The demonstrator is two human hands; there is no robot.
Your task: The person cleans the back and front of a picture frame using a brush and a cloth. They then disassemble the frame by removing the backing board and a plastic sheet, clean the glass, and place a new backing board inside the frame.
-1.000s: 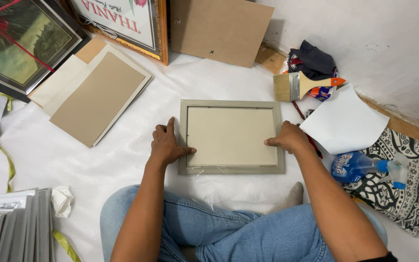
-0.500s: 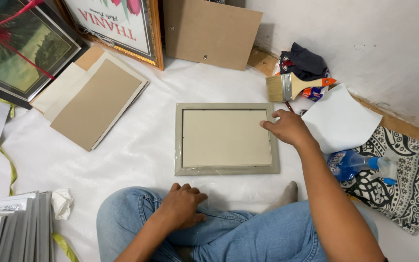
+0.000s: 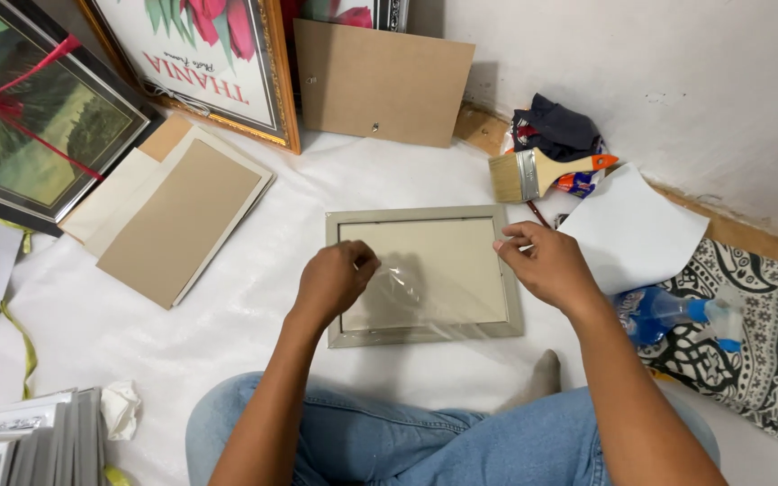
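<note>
Left hand (image 3: 333, 281) pinches clear film (image 3: 411, 290) over the grey frame (image 3: 424, 275); right hand (image 3: 547, 265), fingers curled, steadies it; a sharp tug risks tearing.

Left hand (image 3: 335, 279) pinching; right hand (image 3: 547, 263) curled, fingertips down.

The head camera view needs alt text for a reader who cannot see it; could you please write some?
A seated person's left hand and right hand pinch clear plastic film over a grey rectangular picture frame lying on a white sheet. A wide wooden-handled paintbrush and a blue spray bottle lie to the right.
</note>
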